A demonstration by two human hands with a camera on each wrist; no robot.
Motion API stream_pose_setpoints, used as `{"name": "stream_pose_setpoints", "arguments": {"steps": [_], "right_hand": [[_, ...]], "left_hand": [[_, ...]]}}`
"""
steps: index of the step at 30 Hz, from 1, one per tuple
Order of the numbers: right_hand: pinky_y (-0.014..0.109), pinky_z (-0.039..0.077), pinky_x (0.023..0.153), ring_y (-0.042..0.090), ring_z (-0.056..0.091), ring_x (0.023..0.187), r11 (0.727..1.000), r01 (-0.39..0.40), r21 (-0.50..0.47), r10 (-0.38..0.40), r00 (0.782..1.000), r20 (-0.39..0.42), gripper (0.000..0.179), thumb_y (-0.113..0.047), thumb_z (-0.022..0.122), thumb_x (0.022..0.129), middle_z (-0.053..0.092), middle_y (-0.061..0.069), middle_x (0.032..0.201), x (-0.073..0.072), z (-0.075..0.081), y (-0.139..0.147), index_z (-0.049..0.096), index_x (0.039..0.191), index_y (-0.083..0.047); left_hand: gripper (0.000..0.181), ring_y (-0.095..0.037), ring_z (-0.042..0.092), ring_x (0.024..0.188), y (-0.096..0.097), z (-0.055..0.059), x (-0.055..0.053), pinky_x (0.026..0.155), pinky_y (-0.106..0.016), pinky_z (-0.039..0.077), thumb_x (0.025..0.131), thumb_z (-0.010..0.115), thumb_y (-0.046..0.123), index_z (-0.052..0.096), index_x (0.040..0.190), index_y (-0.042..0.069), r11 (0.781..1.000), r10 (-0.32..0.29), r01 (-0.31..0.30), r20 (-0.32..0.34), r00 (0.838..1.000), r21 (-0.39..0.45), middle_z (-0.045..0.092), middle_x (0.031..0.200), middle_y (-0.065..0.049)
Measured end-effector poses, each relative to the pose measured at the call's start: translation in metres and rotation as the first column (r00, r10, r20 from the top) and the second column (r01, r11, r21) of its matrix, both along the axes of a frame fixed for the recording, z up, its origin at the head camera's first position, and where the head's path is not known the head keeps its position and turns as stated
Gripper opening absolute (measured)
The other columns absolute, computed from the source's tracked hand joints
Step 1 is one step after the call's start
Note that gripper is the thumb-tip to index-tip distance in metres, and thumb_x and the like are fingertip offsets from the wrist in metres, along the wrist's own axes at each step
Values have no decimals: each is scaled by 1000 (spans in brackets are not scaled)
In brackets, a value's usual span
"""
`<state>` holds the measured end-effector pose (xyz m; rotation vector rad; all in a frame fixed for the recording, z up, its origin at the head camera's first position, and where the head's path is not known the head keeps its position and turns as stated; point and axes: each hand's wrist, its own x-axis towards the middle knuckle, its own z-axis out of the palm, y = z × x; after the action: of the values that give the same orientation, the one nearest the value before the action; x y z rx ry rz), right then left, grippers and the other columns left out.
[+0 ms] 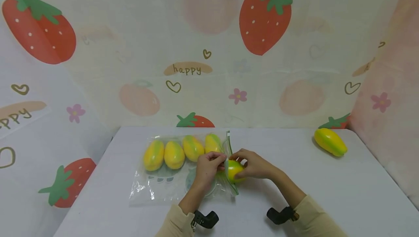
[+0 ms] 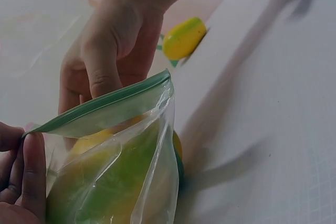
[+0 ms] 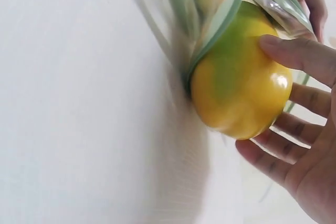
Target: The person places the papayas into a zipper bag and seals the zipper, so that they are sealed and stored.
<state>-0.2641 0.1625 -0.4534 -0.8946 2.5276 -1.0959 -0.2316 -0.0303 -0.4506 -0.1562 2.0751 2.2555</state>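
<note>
A clear zip bag (image 1: 170,189) with a green zip edge lies on the table, its mouth facing right. Several yellow-green papayas (image 1: 174,155) lie in a row inside it. With finger and thumb, my left hand (image 1: 207,168) pinches the bag's zip edge (image 2: 105,100). My right hand (image 1: 256,165) grips another papaya (image 3: 241,82), thumb on one side and fingers round the other. That papaya is partly inside the bag's mouth, its rounded end still outside. In the left wrist view, the bag's film covers much of it.
One more papaya (image 1: 330,142) lies on the white table (image 1: 327,189) near the far right corner. Behind the table hangs a curtain (image 1: 222,95) printed with strawberries. Dark wrist cameras (image 1: 207,219) sit by both sleeves.
</note>
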Motion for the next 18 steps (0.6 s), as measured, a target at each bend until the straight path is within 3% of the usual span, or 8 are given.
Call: {"name": "stream_pose_setpoints", "arguments": {"steps": [7,11,14,18], "right_hand": [[44,54,96,26,60,107,995,15,-102,-8,998,64,48,-18,78,79,60,12,116,3,-7,-2,62,122,-2],[48,50,102,31,59,114,990,14,-143,1,994,105,49,-15,75,82,59,16,123,4,-11,1,59,126,-1],[44,52,99,30,60,111,987,38,-155,-18,992,127,48,-16,75,82,60,16,123,4,-13,2,59,125,-2],[31,55,83,21,61,95,988,97,-121,-81,988,131,46,-22,79,80,64,13,112,5,-15,3,64,118,-3]], "left_hand": [[25,-8,60,64,0,0,1,63,-19,56,90,69,16,69,101,-6,1000,9,-9,4,1000,9,65,74,4],[25,-9,60,63,-1,0,1,64,-20,56,91,69,17,70,100,-6,1000,6,-6,6,1000,2,65,74,3],[24,-9,59,62,-1,-1,0,63,-20,56,91,69,16,69,99,-6,1000,5,-5,8,1000,3,64,73,3],[23,-8,58,60,-1,-2,-1,61,-19,56,90,69,13,69,98,-8,1000,4,-4,5,1000,12,63,70,4]]}}
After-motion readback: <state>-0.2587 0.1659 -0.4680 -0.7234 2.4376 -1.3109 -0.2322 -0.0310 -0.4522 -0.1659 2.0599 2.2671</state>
